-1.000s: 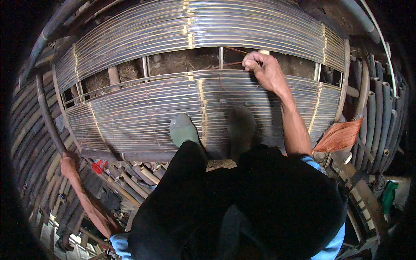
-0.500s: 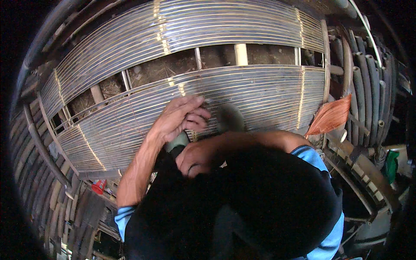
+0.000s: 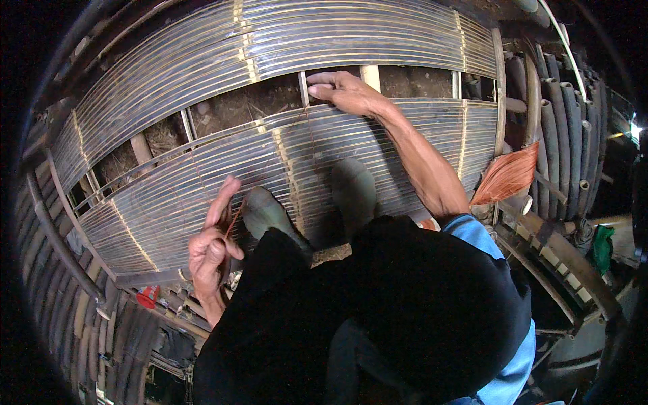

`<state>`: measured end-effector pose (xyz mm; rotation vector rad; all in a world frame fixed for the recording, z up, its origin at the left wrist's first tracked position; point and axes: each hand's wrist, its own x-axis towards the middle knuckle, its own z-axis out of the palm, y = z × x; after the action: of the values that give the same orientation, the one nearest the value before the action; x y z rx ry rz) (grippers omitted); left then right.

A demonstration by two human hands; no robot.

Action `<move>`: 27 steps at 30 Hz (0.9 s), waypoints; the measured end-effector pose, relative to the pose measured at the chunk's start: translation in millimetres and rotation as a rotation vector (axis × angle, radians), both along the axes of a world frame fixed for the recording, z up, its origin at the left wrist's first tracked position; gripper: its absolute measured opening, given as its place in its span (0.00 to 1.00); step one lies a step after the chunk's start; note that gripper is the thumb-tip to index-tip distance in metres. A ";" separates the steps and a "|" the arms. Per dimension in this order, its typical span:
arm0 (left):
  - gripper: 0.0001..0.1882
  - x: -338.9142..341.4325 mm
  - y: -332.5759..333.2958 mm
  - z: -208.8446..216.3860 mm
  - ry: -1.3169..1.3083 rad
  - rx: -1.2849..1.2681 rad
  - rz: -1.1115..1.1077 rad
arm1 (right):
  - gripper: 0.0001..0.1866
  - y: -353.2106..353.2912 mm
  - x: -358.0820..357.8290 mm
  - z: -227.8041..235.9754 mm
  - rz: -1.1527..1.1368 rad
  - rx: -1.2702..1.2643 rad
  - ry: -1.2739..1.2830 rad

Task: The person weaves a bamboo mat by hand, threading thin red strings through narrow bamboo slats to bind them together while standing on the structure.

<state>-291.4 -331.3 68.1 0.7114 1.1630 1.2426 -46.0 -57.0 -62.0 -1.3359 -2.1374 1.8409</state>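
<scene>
Near the lower left, my left hand [image 3: 210,251] pinches a thin reddish string [image 3: 235,217] between thumb and curled fingers. My right hand [image 3: 345,93] reaches out over the gap between two slatted panels. Its fingertips are drawn together beside a thin pale upright strip [image 3: 304,88]; whatever lies between them is too small to name. Fine dark thread crosses the near panel [image 3: 398,145] below that hand. This panel is made of narrow slats with light edges, bound by pale cross bands. The far panel [image 3: 364,37] looks alike.
My shoes [image 3: 354,185] stand on the near panel. A bundle of orange-red strands [image 3: 506,177] hangs at the right frame bar. Stacked dark poles [image 3: 565,128] lie beyond it. A red cup-like thing [image 3: 148,295] sits at lower left, a green cloth [image 3: 602,247] far right.
My hands, close together before at my left shoe, have parted. The right one has swung up and forward to the gap; the left has drawn back to the lower left with the string.
</scene>
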 end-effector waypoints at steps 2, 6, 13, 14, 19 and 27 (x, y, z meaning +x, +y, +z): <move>0.28 9.3 3.4 -3.0 -0.159 0.047 0.131 | 0.26 0.4 -4.5 -3.2 -0.004 -0.060 0.036; 0.26 14.5 5.4 -12.7 -0.477 0.099 0.175 | 0.23 0.6 -6.1 -2.6 0.075 -0.140 -0.078; 0.23 22.4 -14.2 -13.8 -0.615 -0.042 0.565 | 0.15 -68.2 -33.1 27.8 0.039 0.843 0.233; 0.23 23.5 -18.1 -13.4 -0.622 -0.047 0.557 | 0.16 -78.6 -36.0 30.2 0.145 0.823 0.347; 0.23 28.9 -20.2 -11.6 -0.430 -0.103 0.516 | 0.22 -100.6 -34.6 26.6 0.379 0.691 0.264; 0.23 22.3 -36.1 1.4 -0.423 -0.170 0.562 | 0.22 -106.5 -44.5 59.5 0.632 0.415 -0.098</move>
<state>-269.1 -367.5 69.5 -0.0286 1.1243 1.6354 -90.4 -163.6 -2.5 -0.7230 -3.0204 1.3324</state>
